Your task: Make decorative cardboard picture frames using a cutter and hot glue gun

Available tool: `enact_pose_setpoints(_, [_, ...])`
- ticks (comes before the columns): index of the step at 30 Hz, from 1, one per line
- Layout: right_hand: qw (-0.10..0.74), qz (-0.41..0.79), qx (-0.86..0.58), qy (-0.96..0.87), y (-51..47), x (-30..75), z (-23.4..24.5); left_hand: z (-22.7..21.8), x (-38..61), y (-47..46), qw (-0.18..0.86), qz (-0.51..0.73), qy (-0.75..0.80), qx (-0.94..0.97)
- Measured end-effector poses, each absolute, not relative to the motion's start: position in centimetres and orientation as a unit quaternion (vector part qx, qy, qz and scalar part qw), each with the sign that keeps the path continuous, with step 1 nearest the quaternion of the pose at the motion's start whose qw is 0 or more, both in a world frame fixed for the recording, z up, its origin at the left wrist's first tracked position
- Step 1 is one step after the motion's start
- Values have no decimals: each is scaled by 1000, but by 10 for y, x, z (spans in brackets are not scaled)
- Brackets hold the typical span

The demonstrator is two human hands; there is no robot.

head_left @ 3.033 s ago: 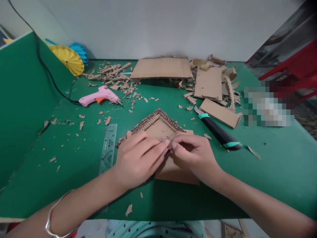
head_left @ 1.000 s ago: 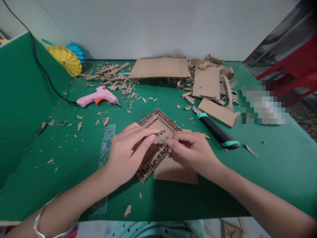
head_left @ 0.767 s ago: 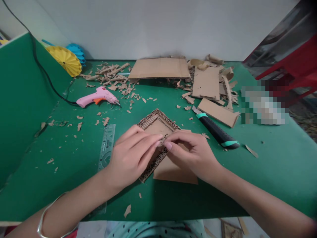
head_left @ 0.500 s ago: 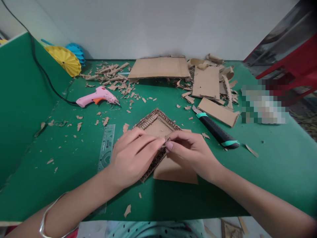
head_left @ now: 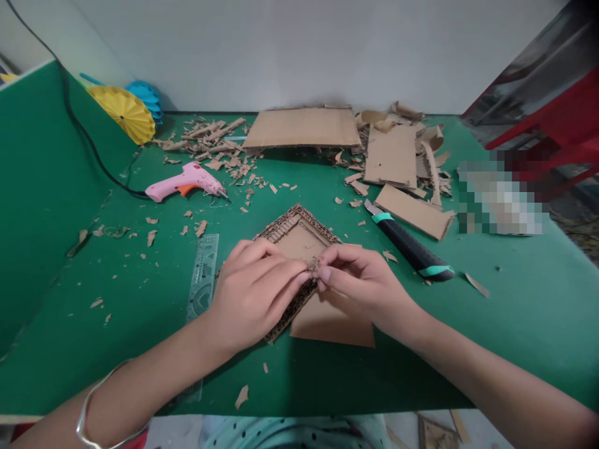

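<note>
A square cardboard frame [head_left: 294, 234] with corrugated edges lies turned like a diamond on the green table [head_left: 515, 293], partly over a flat cardboard sheet [head_left: 334, 321]. My left hand [head_left: 255, 293] rests on the frame's left half, its fingers closed toward the middle. My right hand [head_left: 362, 284] meets it there. Fingertips of both hands pinch a small scrap of cardboard [head_left: 312, 265] just above the frame's inner panel.
A black utility knife [head_left: 412, 249] with teal bands lies to the right, a clear ruler [head_left: 202, 280] to the left, a pink glue gun [head_left: 185, 182] with a black cord behind it. Cardboard sheets [head_left: 304, 128] and scraps fill the back; yellow and blue paper fans [head_left: 126, 112] stand far left.
The frame has turned and shifted left, showing its lower-left edge. My hands parted with a scrap between them a second ago and have closed together again over the frame's middle.
</note>
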State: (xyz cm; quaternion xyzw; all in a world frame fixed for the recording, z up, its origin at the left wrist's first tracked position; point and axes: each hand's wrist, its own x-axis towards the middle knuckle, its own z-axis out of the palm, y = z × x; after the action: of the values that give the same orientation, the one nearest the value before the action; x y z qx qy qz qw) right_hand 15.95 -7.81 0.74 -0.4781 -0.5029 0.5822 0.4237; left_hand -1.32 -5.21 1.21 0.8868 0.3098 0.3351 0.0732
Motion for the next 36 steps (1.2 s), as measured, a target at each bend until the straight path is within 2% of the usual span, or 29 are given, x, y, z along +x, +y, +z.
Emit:
enact_pose_setpoints(4, [400,449,-521,-605,-78,166,9,14,-13,-50,170,330,361,856])
enact_pose_setpoints(8, [382,344,-516,-685,-76,172,11,10,-13,-48,185,330,336,862])
enact_pose_setpoints(11, [383,358,-500,-689,-73,172,11,7,-13,-48,184,326,331,866])
enact_pose_setpoints(17, [500,394,-531,-560,-65,181,9,9,-15,-43,138,340,402,839])
enact_pose_setpoints(20, [531,383,-531,-538,-61,188,8,7,-18,-38,134,354,413,829])
enact_pose_setpoints(30, [530,331,-547,-557,-55,193,3,1,-22,-29,131,371,432,812])
enact_pose_setpoints(36, [516,347,-556,-551,-53,194,1,1,-24,-25,151,363,426,815])
